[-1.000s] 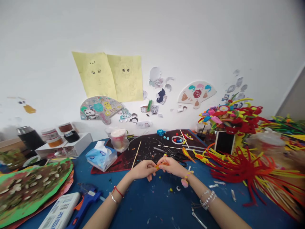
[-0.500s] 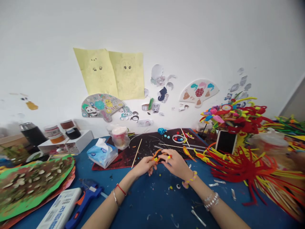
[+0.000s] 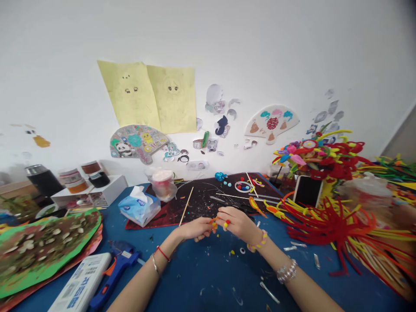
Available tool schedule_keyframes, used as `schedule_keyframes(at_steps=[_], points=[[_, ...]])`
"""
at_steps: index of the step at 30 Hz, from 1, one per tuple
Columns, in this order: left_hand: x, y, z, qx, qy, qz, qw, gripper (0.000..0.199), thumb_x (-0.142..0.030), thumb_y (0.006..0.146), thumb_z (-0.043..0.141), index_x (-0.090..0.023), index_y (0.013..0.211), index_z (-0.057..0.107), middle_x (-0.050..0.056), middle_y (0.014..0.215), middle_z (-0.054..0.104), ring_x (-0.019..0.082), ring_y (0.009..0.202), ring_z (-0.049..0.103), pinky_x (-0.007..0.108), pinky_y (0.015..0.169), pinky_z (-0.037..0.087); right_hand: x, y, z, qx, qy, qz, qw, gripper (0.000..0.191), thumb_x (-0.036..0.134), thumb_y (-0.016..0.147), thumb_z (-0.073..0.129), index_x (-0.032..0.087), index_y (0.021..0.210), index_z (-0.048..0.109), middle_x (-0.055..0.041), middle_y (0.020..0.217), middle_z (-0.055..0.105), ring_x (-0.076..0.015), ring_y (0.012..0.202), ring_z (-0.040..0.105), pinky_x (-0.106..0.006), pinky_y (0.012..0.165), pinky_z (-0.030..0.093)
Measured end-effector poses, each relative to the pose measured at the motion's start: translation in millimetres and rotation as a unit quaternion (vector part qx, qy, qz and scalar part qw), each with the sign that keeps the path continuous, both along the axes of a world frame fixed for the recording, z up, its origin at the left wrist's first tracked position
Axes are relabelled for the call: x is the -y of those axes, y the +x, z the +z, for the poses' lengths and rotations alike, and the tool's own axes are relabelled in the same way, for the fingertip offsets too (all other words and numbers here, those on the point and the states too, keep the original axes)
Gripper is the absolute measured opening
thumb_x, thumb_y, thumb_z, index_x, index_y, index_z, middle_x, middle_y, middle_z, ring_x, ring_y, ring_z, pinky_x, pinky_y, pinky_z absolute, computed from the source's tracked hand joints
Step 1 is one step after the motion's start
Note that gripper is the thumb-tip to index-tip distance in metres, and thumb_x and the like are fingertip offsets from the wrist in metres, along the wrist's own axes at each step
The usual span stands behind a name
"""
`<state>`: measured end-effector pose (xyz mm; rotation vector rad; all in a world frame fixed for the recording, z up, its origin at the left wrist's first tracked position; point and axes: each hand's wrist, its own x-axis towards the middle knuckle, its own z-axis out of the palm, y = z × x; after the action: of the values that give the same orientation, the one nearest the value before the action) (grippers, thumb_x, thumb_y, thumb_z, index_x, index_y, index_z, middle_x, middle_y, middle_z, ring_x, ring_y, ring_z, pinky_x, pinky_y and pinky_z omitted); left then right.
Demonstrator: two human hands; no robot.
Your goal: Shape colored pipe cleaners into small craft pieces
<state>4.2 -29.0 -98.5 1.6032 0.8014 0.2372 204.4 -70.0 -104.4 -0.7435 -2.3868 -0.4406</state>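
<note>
My left hand [image 3: 199, 228] and my right hand [image 3: 236, 223] meet above the near edge of the dark mat. Between their fingertips is a short orange pipe cleaner piece [image 3: 214, 224], bent and partly covered by the fingers. Both hands pinch it, one from each side. A small red and yellow ornament [image 3: 226, 223] sits at a finger of my right hand, perhaps a ring. Orange and yellow pipe cleaner shapes [image 3: 257, 207] lie just beyond my right hand. On the blue table below are a googly eye [image 3: 242, 250] and small scraps.
A blue glue gun [image 3: 118, 268] lies at left beside a white box [image 3: 81, 284], with a tissue pack [image 3: 139, 207] behind. Red and yellow pipe cleaners [image 3: 334, 229] spread at right, near a phone [image 3: 307, 190]. Thin sticks [image 3: 186, 206] lie on the dark mat [image 3: 201, 201].
The orange pipe cleaner showed as a raised loop before; now my fingers cover most of it. My right hand has closed in and lowered slightly, turning its fingers toward my left hand.
</note>
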Motion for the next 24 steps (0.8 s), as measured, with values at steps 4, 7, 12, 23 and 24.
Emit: schedule_keyframes(at_steps=[4, 7, 12, 23, 24], points=[[-0.4, -4.8, 3.8, -0.045, 0.004, -0.059, 0.997, 0.026, -0.041, 0.072, 0.054, -0.018, 0.080, 0.062, -0.004, 0.055, 0.043, 0.005, 0.037, 0.030, 0.018, 0.034, 0.020, -1.3, 1.0, -0.9, -0.055, -0.131, 0.016, 0.990, 0.032, 0.016, 0.088, 0.033, 0.018, 0.090, 0.065, -0.0068, 0.097, 0.060, -0.0166, 0.100, 0.052, -0.034, 0.087, 0.044], [-1.1, -7.9, 5.8, -0.056, 0.003, -0.121, 0.991, 0.027, -0.042, 0.072, 0.056, -0.019, 0.082, 0.064, -0.003, 0.057, 0.043, 0.005, 0.038, 0.030, 0.017, 0.034, 0.020, 0.4, 0.9, 0.7, -0.117, -0.282, 0.042, 0.951, 0.032, 0.019, 0.087, 0.035, 0.020, 0.086, 0.067, -0.0046, 0.091, 0.063, -0.0129, 0.084, 0.058, -0.028, 0.078, 0.047], [1.1, -9.3, 11.0, -0.067, 0.021, -0.203, 0.977, 0.028, -0.044, 0.072, 0.056, -0.021, 0.083, 0.066, 0.000, 0.063, 0.051, 0.007, 0.041, 0.036, 0.018, 0.037, 0.028, 5.5, 1.9, 7.7, -0.184, -0.530, 0.083, 0.824, 0.020, 0.028, 0.078, 0.051, 0.016, 0.080, 0.067, -0.0034, 0.080, 0.063, -0.0124, 0.064, 0.060, -0.024, 0.060, 0.048], [34.9, 6.1, 23.0, 0.000, -0.103, -0.085, 0.991, 0.040, -0.057, 0.071, 0.051, -0.018, 0.071, 0.057, -0.004, 0.052, 0.039, 0.006, 0.040, 0.031, 0.017, 0.040, 0.026, -1.1, -16.1, -11.2, -0.457, -0.614, 0.110, 0.634, 0.017, 0.030, 0.061, 0.070, 0.014, 0.065, 0.068, 0.0004, 0.059, 0.057, -0.0068, 0.050, 0.047, -0.019, 0.050, 0.036], [34.5, 12.3, 17.0, 0.019, -0.103, -0.072, 0.992, 0.043, -0.059, 0.070, 0.051, -0.017, 0.067, 0.056, -0.004, 0.051, 0.039, 0.006, 0.041, 0.031, 0.017, 0.041, 0.024, -2.5, -16.8, -14.4, -0.475, -0.617, 0.106, 0.618, 0.017, 0.031, 0.061, 0.070, 0.015, 0.065, 0.068, 0.0017, 0.056, 0.055, -0.0057, 0.048, 0.043, -0.018, 0.048, 0.033]])
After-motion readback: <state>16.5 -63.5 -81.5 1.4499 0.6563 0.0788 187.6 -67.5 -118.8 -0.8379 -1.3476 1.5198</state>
